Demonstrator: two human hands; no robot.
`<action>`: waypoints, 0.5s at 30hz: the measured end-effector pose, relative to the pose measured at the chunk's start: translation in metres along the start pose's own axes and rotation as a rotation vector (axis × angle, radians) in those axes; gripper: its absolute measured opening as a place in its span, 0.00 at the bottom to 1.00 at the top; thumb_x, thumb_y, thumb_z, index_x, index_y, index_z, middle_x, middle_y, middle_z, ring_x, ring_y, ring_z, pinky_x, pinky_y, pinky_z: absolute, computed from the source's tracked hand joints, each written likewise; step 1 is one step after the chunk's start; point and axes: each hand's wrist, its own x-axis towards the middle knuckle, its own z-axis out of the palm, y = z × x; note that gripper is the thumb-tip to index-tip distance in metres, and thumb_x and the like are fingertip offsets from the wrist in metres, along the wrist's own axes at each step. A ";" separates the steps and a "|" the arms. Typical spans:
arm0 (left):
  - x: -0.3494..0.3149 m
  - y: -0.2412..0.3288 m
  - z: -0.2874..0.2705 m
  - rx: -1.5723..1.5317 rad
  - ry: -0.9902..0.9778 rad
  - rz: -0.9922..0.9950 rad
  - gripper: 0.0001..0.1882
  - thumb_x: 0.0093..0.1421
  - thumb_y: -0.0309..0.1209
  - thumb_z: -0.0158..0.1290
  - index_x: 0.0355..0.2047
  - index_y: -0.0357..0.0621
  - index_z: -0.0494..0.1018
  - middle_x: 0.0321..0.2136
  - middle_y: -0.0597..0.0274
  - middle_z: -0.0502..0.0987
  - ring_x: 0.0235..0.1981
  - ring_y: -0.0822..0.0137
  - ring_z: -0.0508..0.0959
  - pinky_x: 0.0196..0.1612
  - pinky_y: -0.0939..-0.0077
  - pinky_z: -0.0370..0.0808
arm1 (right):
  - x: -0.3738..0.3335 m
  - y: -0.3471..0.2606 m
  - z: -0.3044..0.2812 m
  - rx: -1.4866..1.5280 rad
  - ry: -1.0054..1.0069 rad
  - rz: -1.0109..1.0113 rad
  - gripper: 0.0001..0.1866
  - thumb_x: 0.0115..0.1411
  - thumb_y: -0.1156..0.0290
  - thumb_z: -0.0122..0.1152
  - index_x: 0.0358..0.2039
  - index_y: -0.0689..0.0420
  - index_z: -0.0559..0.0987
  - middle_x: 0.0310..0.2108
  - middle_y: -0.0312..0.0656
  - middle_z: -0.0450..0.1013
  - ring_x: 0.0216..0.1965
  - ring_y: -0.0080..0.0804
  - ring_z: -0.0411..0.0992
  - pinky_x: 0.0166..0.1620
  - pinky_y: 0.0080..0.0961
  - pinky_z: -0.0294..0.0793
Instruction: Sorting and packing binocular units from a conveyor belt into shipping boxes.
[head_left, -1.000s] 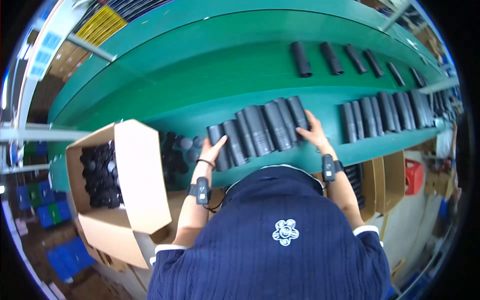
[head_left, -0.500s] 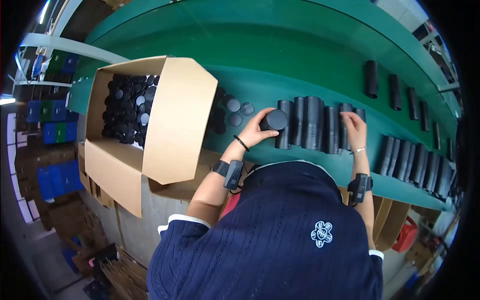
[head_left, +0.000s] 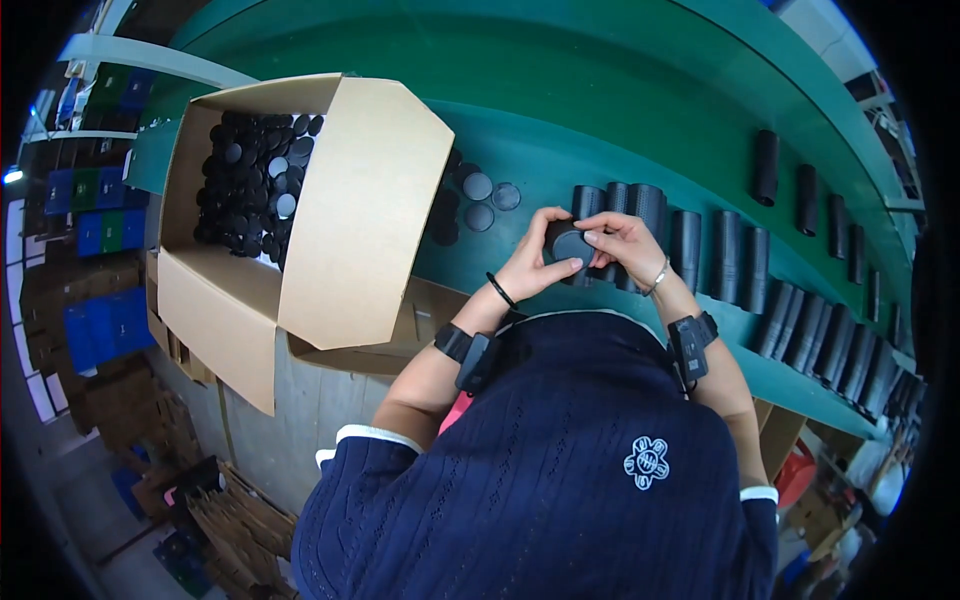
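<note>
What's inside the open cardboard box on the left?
A heap of round black discs, a few catching light and looking grey. Some white material shows at the near right edge; can't tell what it is. Lower layers and the box bottom are covered.

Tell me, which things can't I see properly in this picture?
Head view: the long side of the held tube, hidden behind its own end and the left hand.
Head view: whether the right hand grips or just touches it; its own fingers cover that.
Head view: the bottom of the box, mostly covered by discs.
Head view: what the pink thing is, mostly hidden by arm and shirt.
Head view: the farthest tubes, too small and blurred to count.
</note>
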 end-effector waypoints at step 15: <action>0.037 -0.011 0.014 0.129 0.433 0.106 0.27 0.51 0.32 0.61 0.47 0.37 0.62 0.43 0.51 0.68 0.45 0.62 0.70 0.50 0.70 0.67 | 0.033 -0.005 0.009 0.147 0.189 -0.114 0.11 0.60 0.69 0.56 0.39 0.63 0.76 0.27 0.41 0.75 0.22 0.21 0.74 0.23 0.14 0.74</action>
